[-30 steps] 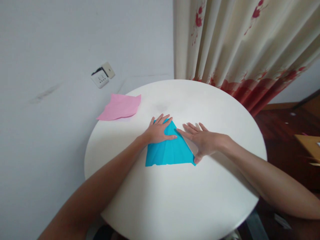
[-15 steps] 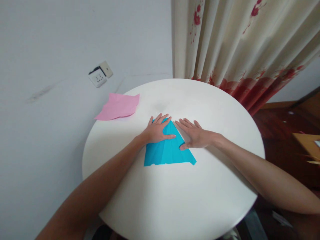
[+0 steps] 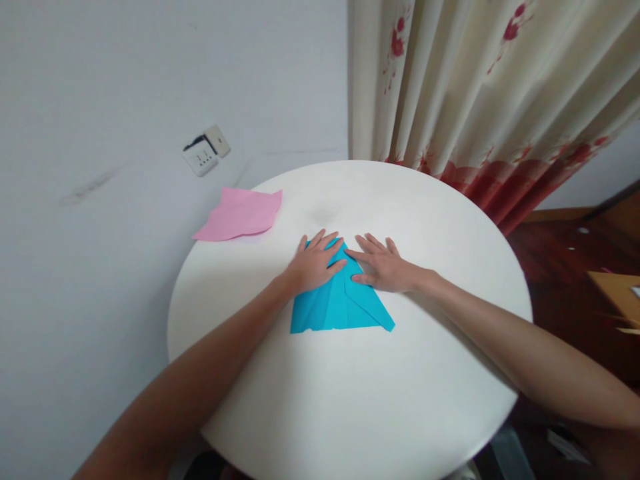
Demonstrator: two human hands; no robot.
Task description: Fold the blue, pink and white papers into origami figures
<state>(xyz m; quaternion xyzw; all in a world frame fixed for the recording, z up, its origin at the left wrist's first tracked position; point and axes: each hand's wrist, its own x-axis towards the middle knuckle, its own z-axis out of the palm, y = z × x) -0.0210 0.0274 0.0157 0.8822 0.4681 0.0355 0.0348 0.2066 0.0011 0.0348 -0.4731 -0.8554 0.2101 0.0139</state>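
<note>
A sheet of blue paper (image 3: 334, 310) lies on the white round table, with a folded flap along its right slanting edge and crease lines across it. My left hand (image 3: 315, 265) rests flat on its upper left part, fingers spread, covering that corner. At the right edge is my right hand (image 3: 383, 265), fingers stretched out and apart. Its index fingertip and thumb touch the folded flap, while the other fingers lie over the table beside the paper. Neither hand grips anything.
Pink paper (image 3: 243, 215) lies at the table's far left edge, partly overhanging it. Behind the white table (image 3: 360, 400) is a wall with a socket (image 3: 201, 157). A cream and red curtain (image 3: 450, 100) hangs at the back right.
A flap on the blue paper's right side now lies folded inward. My right hand's index finger and thumb have shifted left onto it. My left hand stays in place, its thumb drawn in slightly.
</note>
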